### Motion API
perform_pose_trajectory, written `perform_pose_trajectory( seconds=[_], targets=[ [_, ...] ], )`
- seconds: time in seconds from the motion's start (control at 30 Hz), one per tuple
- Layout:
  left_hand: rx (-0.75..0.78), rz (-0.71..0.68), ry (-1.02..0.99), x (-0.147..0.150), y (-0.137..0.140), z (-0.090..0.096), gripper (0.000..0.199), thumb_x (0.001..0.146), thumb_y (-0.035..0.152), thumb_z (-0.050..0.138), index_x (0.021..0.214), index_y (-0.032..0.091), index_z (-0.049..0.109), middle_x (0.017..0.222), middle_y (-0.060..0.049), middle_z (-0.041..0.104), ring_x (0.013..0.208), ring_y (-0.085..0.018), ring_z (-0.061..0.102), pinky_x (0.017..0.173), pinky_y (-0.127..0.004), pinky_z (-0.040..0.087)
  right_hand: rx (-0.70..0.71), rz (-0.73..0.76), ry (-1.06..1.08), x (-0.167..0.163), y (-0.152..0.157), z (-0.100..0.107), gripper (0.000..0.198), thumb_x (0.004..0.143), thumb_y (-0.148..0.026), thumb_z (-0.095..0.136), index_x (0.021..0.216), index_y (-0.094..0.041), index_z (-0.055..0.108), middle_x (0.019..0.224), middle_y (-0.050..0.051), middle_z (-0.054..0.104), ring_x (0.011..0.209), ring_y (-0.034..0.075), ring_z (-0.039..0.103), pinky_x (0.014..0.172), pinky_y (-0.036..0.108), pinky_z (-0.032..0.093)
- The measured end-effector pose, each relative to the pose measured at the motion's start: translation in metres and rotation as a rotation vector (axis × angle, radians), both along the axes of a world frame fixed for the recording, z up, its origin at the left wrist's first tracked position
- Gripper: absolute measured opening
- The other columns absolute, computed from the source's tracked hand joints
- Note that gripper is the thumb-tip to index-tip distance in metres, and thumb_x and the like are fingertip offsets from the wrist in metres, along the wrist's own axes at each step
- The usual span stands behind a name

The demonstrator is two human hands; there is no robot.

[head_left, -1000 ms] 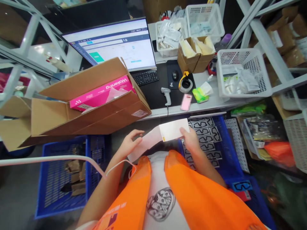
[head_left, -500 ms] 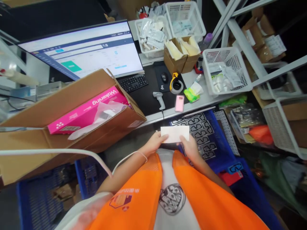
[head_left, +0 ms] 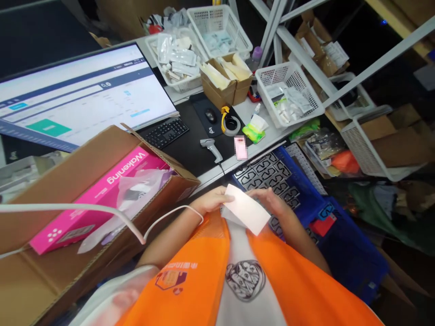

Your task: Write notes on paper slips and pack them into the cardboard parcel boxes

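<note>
A blank white slip of paper [head_left: 249, 212] is pinched at its upper left corner by my left hand [head_left: 215, 199], thumb on top. It slants down to the right in front of my chest. My right hand [head_left: 273, 203] is beside the slip's right side, its fingers stretched toward the upper edge and not closed on it; whether a fingertip touches the paper I cannot tell. An open cardboard box [head_left: 176, 179] stands left of my hands, holding a pink "Wakening" box [head_left: 102, 194] and something in a clear plastic bag [head_left: 136, 199].
On the desk are a barcode scanner [head_left: 212, 150], a pink phone-shaped item [head_left: 241, 148], a tape roll [head_left: 232, 127], a mouse [head_left: 210, 116] and a keyboard [head_left: 165, 134]. A monitor [head_left: 102, 95] stands behind. A blue crate [head_left: 302, 190] is at right; a white cable [head_left: 102, 208] crosses the left.
My right hand has let go of the slip and opened. The slip has tilted down to the right, held by the left hand. The view has shifted, bringing the cardboard box closer.
</note>
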State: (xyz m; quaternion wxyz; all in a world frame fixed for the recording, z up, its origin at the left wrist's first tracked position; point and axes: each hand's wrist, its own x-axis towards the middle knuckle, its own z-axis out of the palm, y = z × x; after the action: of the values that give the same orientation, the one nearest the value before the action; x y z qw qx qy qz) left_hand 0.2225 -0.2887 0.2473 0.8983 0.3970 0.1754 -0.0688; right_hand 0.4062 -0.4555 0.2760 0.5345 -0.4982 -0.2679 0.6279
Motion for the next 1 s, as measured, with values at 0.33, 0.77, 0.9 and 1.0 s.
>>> perform_pose_trajectory(
  seconds=[0.33, 0.77, 0.9, 1.0],
  targets=[
    [-0.032, 0.228, 0.141, -0.016, 0.016, -0.013, 0.052, 0.061, 0.05, 0.091, 0.084, 0.005, 0.077, 0.079, -0.015, 0.075, 0.071, -0.025, 0.072, 0.069, -0.03, 0.053, -0.186, 0.286, -0.269, 0.035, -0.002, 0.01, 0.039, 0.069, -0.052, 0.082, 0.071, -0.015, 0.071, 0.068, 0.001, 0.066, 0.066, 0.016, 0.058, 0.062, 0.026, 0.047],
    [-0.334, 0.549, 0.201, 0.062, -0.002, -0.024, 0.05, 0.072, 0.029, 0.082, 0.114, 0.006, 0.069, 0.103, -0.018, 0.076, 0.097, -0.03, 0.072, 0.084, -0.035, 0.055, 0.089, -0.283, 0.046, 0.048, 0.086, 0.026, 0.059, 0.058, -0.054, 0.083, 0.058, -0.021, 0.033, 0.082, 0.003, 0.055, 0.085, 0.022, 0.058, 0.077, 0.037, 0.052],
    [-0.337, 0.671, 0.193, 0.07, 0.005, -0.016, 0.053, 0.073, 0.025, 0.08, 0.121, 0.007, 0.065, 0.107, -0.018, 0.075, 0.102, -0.031, 0.071, 0.088, -0.038, 0.055, 0.126, -0.186, 0.114, 0.069, 0.108, 0.005, 0.053, 0.058, -0.042, 0.084, 0.069, -0.022, 0.036, 0.114, 0.006, 0.065, 0.12, 0.03, 0.06, 0.101, 0.047, 0.049],
    [-0.27, 0.772, 0.226, 0.072, 0.006, -0.01, 0.054, 0.068, 0.024, 0.084, 0.116, 0.009, 0.065, 0.101, -0.015, 0.076, 0.093, -0.029, 0.073, 0.081, -0.035, 0.056, 0.103, -0.05, 0.134, 0.082, 0.116, -0.012, 0.044, 0.061, -0.028, 0.082, 0.088, -0.025, 0.047, 0.126, 0.005, 0.066, 0.12, 0.027, 0.063, 0.103, 0.046, 0.049]
  ],
)
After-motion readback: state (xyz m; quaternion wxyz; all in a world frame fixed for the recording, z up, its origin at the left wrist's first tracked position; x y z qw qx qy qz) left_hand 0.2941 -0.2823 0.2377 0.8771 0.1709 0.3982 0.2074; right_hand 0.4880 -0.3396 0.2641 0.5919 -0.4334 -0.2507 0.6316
